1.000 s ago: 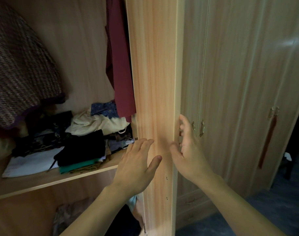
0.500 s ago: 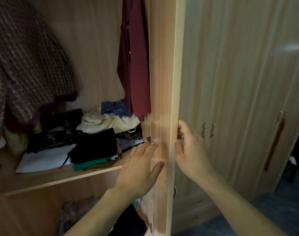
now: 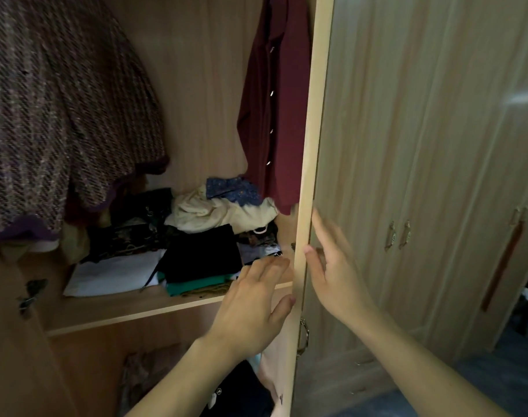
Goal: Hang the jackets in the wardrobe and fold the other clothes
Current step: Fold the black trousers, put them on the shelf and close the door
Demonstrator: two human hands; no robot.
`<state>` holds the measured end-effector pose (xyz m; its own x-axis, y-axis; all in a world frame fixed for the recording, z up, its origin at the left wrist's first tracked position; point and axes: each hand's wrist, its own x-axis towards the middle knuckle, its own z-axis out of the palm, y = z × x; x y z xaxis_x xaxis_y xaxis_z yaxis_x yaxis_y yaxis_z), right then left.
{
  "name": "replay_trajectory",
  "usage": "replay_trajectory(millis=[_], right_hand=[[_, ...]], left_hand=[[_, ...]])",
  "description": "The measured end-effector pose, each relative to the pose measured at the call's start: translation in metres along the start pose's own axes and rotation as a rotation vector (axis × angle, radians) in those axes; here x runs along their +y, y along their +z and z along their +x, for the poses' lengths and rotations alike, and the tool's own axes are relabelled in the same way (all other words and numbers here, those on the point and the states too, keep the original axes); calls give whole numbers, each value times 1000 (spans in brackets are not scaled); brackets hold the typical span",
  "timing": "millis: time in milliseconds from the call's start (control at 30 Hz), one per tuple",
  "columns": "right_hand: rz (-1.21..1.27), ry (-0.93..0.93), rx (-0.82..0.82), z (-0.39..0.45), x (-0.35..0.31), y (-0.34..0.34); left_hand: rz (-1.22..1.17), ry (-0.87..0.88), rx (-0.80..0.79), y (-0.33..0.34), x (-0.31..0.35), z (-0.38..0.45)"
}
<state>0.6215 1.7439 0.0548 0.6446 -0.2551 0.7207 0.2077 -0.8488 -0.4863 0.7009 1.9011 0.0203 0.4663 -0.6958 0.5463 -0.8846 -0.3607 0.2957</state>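
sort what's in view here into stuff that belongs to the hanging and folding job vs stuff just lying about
Job: maroon jacket, tweed jacket, folded clothes pile, wardrobe door, left hand, right hand.

Lying about: closed doors' handles, red tassel.

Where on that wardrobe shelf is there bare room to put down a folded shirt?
Bare wood shows along the shelf front edge, in front of the white folded cloth, and at its left end. The middle and right are crowded with the black pile and cream garment.
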Motion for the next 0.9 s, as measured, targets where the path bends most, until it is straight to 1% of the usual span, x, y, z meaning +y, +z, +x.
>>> replay_trajectory(millis=[133,233,333,400,500,600,667,767,900], right_hand=[[-76,-25,-72,13,-4,16],[-36,-72,-78,23,-5,38],[7,-102,-78,36,-4,62],[7,-113,-88,43,-4,75],[-17,-165,-62,58,-2,96],[-21,-228,-6,77,5,117],[6,-261,-8,88,9,131],[20,-304,-29,102,16,150],[-74,-336,2,115,22,168]], left_hand=[[-18,-16,8,-6,-20,-4],[-16,-70,11,-10,-36,-4],[46,-122,30,-16,-50,-3],[93,-168,1,-23,-58,-4],[152,-236,-33,-34,-78,-1],[201,-295,-27,-42,-94,8],[219,-333,-26,-44,-103,12],[212,-333,11,-43,-120,17],[218,-316,38,-42,-142,26]])
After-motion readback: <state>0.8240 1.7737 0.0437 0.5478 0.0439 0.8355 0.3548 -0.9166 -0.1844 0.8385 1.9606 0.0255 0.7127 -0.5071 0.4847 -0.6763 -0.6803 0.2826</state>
